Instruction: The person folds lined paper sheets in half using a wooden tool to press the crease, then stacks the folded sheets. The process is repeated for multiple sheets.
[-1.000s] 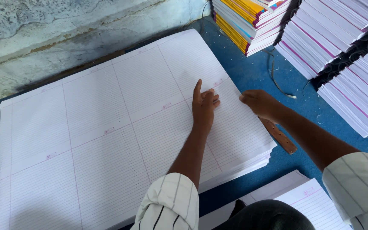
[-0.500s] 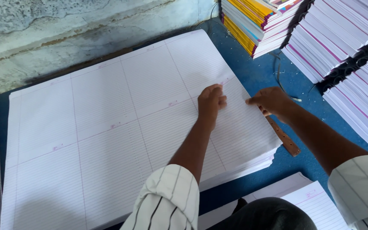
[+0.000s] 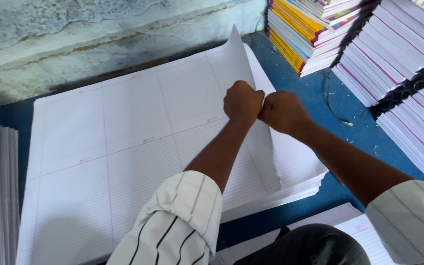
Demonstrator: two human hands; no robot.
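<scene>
The person wears a white shirt with thin dark stripes, sleeves rolled above the elbows, and dark grey trousers.

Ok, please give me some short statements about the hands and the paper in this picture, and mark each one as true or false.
1. Both hands, the left hand and the right hand, are closed on the lifted edge of the top sheet. True.
2. The big paper stack holds plain unlined sheets. False: the sheets are ruled, with pink margin lines.
3. The two hands are far apart. False: they are side by side and touch.
4. Stacks of notebooks stand at the upper right on the blue surface. True.
5. The person wears striped sleeves. True.
</scene>
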